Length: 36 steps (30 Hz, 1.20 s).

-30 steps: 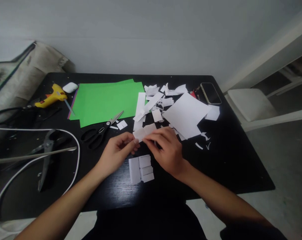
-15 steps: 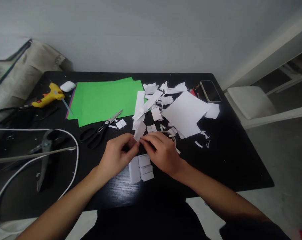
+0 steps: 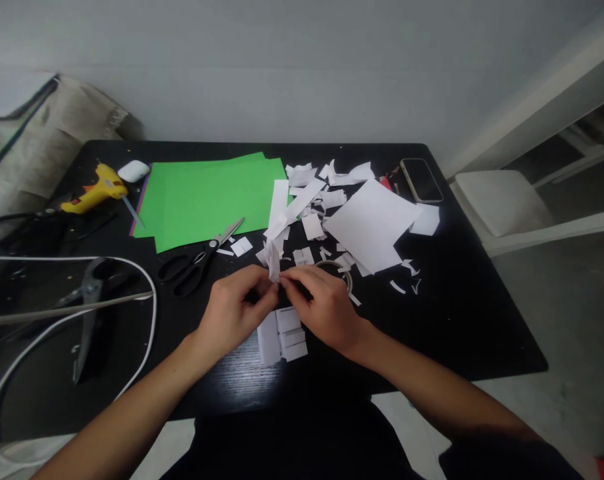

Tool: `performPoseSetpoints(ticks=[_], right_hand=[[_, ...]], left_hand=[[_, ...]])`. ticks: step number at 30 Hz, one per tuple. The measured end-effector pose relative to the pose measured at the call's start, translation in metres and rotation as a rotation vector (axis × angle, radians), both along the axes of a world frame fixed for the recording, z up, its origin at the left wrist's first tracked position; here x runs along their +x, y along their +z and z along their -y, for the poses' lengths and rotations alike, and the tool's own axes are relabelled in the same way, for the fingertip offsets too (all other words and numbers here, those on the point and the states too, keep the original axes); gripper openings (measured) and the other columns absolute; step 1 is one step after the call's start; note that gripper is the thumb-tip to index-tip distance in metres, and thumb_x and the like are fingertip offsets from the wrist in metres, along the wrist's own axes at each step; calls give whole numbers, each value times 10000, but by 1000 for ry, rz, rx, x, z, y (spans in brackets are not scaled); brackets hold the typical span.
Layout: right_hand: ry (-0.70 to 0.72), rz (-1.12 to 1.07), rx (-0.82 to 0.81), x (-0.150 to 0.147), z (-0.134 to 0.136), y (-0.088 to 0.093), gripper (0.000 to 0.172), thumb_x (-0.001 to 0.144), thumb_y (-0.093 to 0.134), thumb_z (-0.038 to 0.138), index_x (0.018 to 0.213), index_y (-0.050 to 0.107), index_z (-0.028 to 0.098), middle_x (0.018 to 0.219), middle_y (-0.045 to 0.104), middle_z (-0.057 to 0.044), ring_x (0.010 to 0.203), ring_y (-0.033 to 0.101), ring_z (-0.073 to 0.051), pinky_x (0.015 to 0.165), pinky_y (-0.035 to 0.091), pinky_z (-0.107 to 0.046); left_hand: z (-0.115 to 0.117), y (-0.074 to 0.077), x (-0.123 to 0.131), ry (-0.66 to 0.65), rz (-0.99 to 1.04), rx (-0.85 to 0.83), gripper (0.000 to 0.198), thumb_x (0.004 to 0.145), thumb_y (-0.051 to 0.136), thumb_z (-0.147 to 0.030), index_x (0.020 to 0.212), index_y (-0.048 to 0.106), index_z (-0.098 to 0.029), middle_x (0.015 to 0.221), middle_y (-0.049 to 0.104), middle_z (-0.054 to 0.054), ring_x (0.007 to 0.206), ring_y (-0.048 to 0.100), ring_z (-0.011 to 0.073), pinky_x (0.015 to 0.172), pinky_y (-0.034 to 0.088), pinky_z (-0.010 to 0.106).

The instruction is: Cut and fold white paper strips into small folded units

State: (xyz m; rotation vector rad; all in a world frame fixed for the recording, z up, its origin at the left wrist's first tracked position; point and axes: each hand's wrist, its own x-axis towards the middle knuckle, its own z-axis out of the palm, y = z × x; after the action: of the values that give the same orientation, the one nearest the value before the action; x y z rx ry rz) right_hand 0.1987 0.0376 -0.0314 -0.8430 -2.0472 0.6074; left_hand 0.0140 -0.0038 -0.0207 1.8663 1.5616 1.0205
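Between my two hands, over the middle of the black table, a small strip of white paper (image 3: 273,261) stands up from the fingertips. My left hand (image 3: 237,303) pinches its lower end from the left. From the right, the thumb and forefinger of my right hand (image 3: 327,303) close on the same end. Just below the fingers lies a small folded white paper piece (image 3: 283,337) made of several panels, flat on the table. A roll of tape (image 3: 349,277) is partly hidden behind my right hand.
Black-handled scissors (image 3: 197,261) lie open at the left of my hands. Behind them are green sheets (image 3: 212,200); white paper scraps (image 3: 307,200) and a larger white sheet (image 3: 375,227) spread rightward. A yellow glue gun (image 3: 98,190), white cable (image 3: 155,313), larger shears (image 3: 89,313) and phone (image 3: 421,180) surround these.
The paper strip between my fingers has turned, from showing a broad face to a narrower, curled one. Both hands stay in nearly the same place.
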Motion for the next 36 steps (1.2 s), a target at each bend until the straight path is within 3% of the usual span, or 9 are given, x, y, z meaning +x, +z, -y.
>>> performPoseSetpoints(ticks=[12, 23, 28, 31, 36], right_hand=[[-11, -60, -164, 0, -1, 5, 106, 987, 638, 149, 985, 724, 211, 948, 805, -35, 847, 758, -180, 805, 621, -329], [4, -31, -92, 0, -1, 4, 100, 985, 630, 129, 993, 707, 192, 950, 793, -49, 859, 752, -182, 814, 612, -324], [-12, 57, -19, 0, -3, 2, 114, 1011, 557, 148, 962, 647, 197, 897, 739, -64, 841, 714, -197, 792, 596, -339], [-104, 58, -18, 11, -20, 2, 99, 993, 555, 160, 943, 628, 203, 859, 711, -53, 778, 688, -191, 732, 582, -327], [-442, 57, 15, 45, -63, 4, 90, 977, 586, 201, 922, 656, 218, 869, 739, -56, 748, 687, -204, 710, 578, -354]], left_hand=[[0, 1, -2, 13, 104, -91, 111, 938, 661, -253, 867, 698, -175, 748, 685, 4, 661, 621, 139, 618, 469, 255], [0, 6, 2, 8, 1, 5, 139, 914, 656, -206, 779, 654, -171, 663, 613, -26, 586, 555, 109, 572, 433, 231], [0, 5, 1, 25, 34, -59, 119, 904, 651, -216, 792, 661, -178, 677, 629, -21, 606, 566, 119, 586, 439, 242], [-2, 7, -1, 74, 125, -127, 139, 891, 659, -252, 769, 647, -187, 658, 614, -26, 599, 548, 122, 574, 427, 246], [-6, 14, -8, 133, 300, -179, 178, 856, 689, -288, 713, 619, -206, 628, 585, -31, 590, 524, 132, 561, 421, 253]])
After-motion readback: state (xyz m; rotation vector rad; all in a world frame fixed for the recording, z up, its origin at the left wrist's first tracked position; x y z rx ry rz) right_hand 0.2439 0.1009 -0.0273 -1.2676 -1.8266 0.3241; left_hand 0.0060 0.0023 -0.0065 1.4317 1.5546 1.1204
